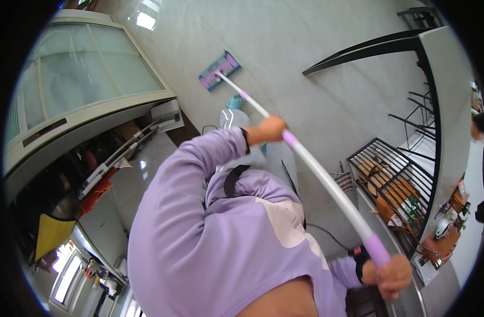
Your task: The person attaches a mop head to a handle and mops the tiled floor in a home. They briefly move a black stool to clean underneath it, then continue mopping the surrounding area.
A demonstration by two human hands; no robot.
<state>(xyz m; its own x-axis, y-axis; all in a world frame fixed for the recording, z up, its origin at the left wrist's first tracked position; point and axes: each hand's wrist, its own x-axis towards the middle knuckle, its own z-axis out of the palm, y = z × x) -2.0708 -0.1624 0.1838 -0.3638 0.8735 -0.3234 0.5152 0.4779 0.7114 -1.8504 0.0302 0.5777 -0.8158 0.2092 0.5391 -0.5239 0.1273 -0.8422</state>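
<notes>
A flat mop (329, 178) with a white pole and lilac sleeves slants from the upper middle to the lower right. Around the middle of its pole, my left hand (268, 128) is closed, just above a lilac joint. The lilac end grip is held in my right hand (393, 275) at the lower right. Up ahead, the lilac mop head (228, 63) with a blue pad lies on the grey tiled floor (265, 35). Just behind that head shows my teal shoe (235, 102), in front of my grey trouser leg.
A glass-doored cabinet (95, 67) borders the floor on the left, with metal rails (111, 162) beside it. To the right stand a black-framed table (436, 119), a black wire rack (388, 158) holding bags, and a striped item (344, 182). A dark cable (329, 233) runs near my right side.
</notes>
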